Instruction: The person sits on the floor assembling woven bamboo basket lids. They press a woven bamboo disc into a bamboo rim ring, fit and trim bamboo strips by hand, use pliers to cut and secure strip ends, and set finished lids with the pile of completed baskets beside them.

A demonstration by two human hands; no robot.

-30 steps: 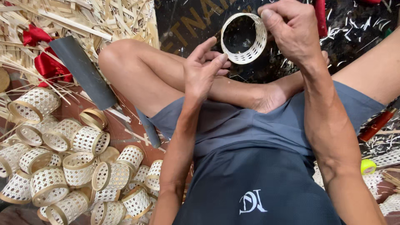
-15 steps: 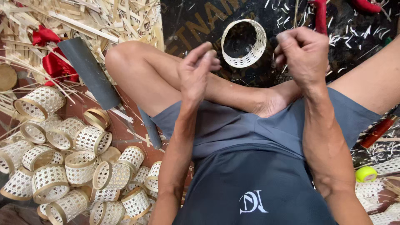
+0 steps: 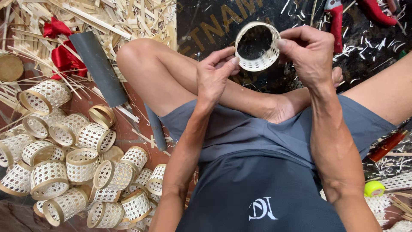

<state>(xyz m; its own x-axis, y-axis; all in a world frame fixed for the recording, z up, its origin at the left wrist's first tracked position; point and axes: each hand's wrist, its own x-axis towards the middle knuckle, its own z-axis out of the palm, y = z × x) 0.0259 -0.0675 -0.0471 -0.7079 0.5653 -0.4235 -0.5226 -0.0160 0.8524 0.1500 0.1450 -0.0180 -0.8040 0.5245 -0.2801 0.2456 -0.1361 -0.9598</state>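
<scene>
A: Both hands back on the woven ring (image 3: pixel 257 46). Half a second ago the left hand (image 3: pixel 213 77) hung just short of it; now its fingertips pinch the near rim.

B: Right hand (image 3: pixel 310 53)?

A: Clamped on the far rim, thumb over the top. Ring is held above the crossed shins, steadied from both sides.

B: Room to move?

A: Finished baskets (image 3: pixel 81 165) crowd the left floor, red cutters (image 3: pixel 335 17) lie beyond; open over the lap.
</scene>
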